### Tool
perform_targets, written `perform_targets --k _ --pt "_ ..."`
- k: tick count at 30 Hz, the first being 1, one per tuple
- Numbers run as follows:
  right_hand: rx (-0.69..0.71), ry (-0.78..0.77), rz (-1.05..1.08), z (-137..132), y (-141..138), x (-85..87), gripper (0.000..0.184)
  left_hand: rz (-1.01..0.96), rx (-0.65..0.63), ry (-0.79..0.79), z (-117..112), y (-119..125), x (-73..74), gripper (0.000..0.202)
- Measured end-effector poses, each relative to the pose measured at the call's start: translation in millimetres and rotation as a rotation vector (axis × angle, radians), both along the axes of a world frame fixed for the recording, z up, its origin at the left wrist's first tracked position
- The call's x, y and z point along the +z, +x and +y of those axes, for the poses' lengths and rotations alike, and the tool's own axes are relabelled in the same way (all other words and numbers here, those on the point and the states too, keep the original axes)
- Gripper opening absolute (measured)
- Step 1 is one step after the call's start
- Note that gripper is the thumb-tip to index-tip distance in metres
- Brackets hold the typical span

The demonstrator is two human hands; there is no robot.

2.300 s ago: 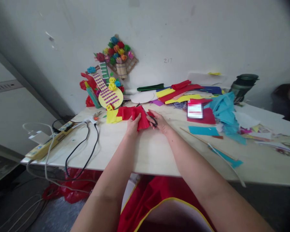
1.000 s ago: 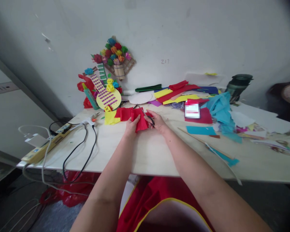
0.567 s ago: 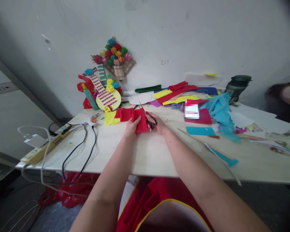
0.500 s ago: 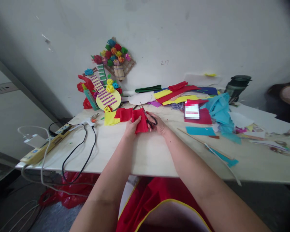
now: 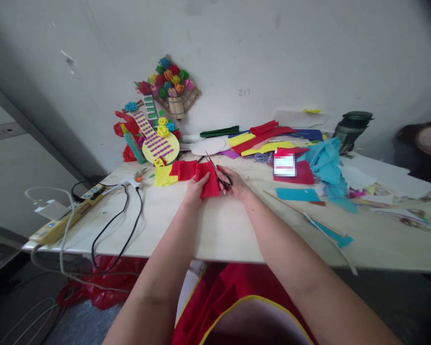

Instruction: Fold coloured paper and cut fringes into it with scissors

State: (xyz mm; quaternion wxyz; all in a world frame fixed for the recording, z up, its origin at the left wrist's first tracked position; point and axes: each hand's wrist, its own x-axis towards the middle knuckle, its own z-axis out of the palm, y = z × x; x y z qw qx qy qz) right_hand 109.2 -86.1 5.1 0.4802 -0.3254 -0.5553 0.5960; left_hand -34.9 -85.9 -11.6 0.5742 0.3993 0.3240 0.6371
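My left hand (image 5: 194, 188) is closed on a folded piece of red crepe paper (image 5: 209, 183) above the pale table (image 5: 215, 225). My right hand (image 5: 235, 184) grips black-handled scissors (image 5: 220, 174), whose blades point up and left along the paper's right edge. More red paper (image 5: 184, 169) and a yellow piece (image 5: 164, 175) lie just left of the folded piece.
A paper-decorated guitar model (image 5: 154, 139) and a flower bouquet craft (image 5: 172, 86) lean on the wall. Coloured paper sheets (image 5: 266, 136), cyan crepe (image 5: 325, 165) and a dark bottle (image 5: 352, 128) fill the right side. A power strip (image 5: 68, 214) with cables (image 5: 118, 220) lies left. Another person (image 5: 427, 148) is at far right.
Both hands stay at the red paper. The scissor blades have shifted slightly along the paper's edge, and the view has drifted a little.
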Motion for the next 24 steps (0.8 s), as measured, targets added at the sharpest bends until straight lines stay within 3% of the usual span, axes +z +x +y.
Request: perform_targets --k 12,15,19,24 --pt "-0.131 0.020 0.049 4.7 -1.1 -4.9 0.072 -0.006 0.002 -0.027 0.3 -0.1 0.9 0.043" --pt "-0.157 -0.005 0.062 4.8 0.8 -2.9 0.063 -0.030 0.042 -0.036 0.3 0.4 2.3 0.042" --pt "-0.157 -0.035 0.004 5.9 9.8 -0.8 0.035 -0.050 0.073 -0.036 -0.9 0.6 3.8 0.042" --pt "-0.044 -0.001 0.069 7.9 23.6 0.6 0.038 -0.076 0.104 -0.004 0.2 -1.1 3.5 0.037"
